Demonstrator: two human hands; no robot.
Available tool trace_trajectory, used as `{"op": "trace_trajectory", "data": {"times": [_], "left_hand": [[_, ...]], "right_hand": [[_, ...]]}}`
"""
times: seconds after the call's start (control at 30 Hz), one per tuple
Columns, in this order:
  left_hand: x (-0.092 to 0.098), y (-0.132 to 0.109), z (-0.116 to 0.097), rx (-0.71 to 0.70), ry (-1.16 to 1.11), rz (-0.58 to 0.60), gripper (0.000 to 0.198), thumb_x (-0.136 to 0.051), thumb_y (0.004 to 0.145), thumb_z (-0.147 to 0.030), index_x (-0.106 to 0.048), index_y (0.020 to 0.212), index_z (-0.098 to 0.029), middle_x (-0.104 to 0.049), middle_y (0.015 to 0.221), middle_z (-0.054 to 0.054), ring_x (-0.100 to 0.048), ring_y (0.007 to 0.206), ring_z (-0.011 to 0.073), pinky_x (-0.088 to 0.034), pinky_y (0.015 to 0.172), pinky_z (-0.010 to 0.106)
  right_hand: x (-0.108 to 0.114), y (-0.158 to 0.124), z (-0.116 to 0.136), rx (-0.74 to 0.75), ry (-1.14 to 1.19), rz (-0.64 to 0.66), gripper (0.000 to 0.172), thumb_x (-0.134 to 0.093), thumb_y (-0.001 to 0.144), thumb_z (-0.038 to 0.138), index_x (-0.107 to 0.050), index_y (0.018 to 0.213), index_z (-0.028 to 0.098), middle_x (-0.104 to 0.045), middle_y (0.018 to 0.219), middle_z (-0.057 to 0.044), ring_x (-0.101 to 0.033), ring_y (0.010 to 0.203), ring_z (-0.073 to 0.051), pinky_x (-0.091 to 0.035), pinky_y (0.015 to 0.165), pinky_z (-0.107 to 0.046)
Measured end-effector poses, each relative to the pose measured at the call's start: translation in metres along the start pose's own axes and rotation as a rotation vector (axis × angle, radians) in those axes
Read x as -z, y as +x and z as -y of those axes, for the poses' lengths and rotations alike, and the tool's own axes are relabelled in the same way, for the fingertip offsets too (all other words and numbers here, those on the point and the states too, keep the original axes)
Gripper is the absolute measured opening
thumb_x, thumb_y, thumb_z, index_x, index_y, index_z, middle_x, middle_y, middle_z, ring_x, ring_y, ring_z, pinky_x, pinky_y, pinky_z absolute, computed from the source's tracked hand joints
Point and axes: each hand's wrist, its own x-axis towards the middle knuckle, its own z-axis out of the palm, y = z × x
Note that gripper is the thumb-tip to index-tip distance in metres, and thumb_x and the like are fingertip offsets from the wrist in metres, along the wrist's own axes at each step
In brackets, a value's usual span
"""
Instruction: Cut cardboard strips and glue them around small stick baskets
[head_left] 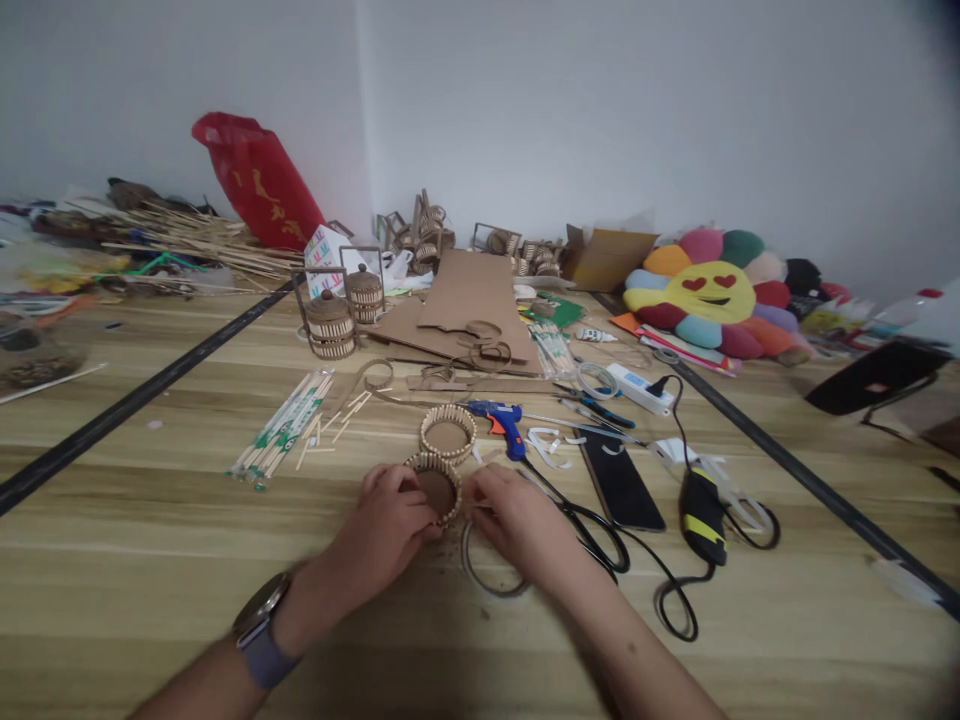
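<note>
My left hand [390, 530] is closed around a small round cup [436, 487] made of short wooden sticks on a cardboard base, tilted toward me. My right hand [517, 520] presses pinched fingers against the cup's right side, holding what looks like a thin stick. A second stick ring [448, 432] lies flat just behind the cup. A thin cardboard ring [487, 578] lies under my right hand. Black scissors [592, 530] lie just right of that hand. A watch sits on my left wrist.
A blue glue gun [499, 418], a black phone [621, 482], a yellow-black tool [703, 515] with cable, and a white power strip [639, 387] lie to the right. Bundled sticks [283, 428] lie left. Cardboard sheets [469, 295], finished stick jars [330, 325] and a flower cushion [705, 292] sit behind.
</note>
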Motion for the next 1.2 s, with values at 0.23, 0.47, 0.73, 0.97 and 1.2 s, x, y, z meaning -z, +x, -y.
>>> {"op": "trace_trajectory", "data": {"times": [0.23,0.47,0.73,0.97,1.2], "left_hand": [[0.004,-0.001,0.005,-0.044,-0.003,0.015,0.018,-0.065,0.096,-0.029,-0.073,0.080,-0.024,-0.073,0.086,0.001,-0.057,0.104,0.0279,-0.036,0.098,0.047],[0.006,-0.002,0.013,-0.077,-0.011,0.013,0.021,-0.065,0.095,-0.035,-0.073,0.079,-0.025,-0.072,0.086,0.001,-0.058,0.104,0.0280,-0.038,0.099,0.045],[0.008,-0.003,0.015,-0.066,-0.043,0.025,0.018,-0.070,0.092,-0.030,-0.072,0.076,-0.025,-0.072,0.082,0.001,-0.055,0.110,0.0297,-0.036,0.101,0.047],[0.009,-0.004,0.015,-0.070,0.018,0.023,0.014,-0.068,0.094,-0.031,-0.075,0.083,-0.027,-0.072,0.089,0.002,-0.056,0.110,0.0292,-0.038,0.100,0.047],[-0.001,0.001,-0.003,-0.034,0.021,-0.021,0.008,-0.072,0.091,-0.031,-0.073,0.093,-0.023,-0.072,0.087,0.004,-0.055,0.105,0.0305,-0.040,0.096,0.048]], "right_hand": [[0.004,-0.001,-0.001,0.074,-0.072,0.019,0.028,-0.058,0.092,0.007,-0.067,0.114,0.021,-0.075,0.102,-0.005,-0.066,0.100,-0.022,-0.037,0.089,-0.034],[-0.003,0.000,-0.005,0.178,-0.141,0.003,0.030,-0.056,0.093,0.007,-0.071,0.114,0.023,-0.073,0.096,-0.007,-0.065,0.095,-0.021,-0.034,0.092,-0.036],[-0.006,0.001,-0.005,0.176,-0.141,0.023,0.022,-0.055,0.096,0.011,-0.072,0.104,0.022,-0.072,0.096,-0.006,-0.065,0.097,-0.021,-0.029,0.104,-0.039],[-0.007,0.002,-0.002,0.161,-0.167,0.024,0.019,-0.053,0.097,0.013,-0.070,0.099,0.021,-0.071,0.094,-0.006,-0.064,0.094,-0.021,-0.027,0.106,-0.041],[-0.009,0.000,0.005,0.142,-0.150,-0.002,0.020,-0.052,0.099,0.015,-0.070,0.093,0.019,-0.070,0.088,-0.005,-0.063,0.090,-0.021,-0.031,0.102,-0.039]]}}
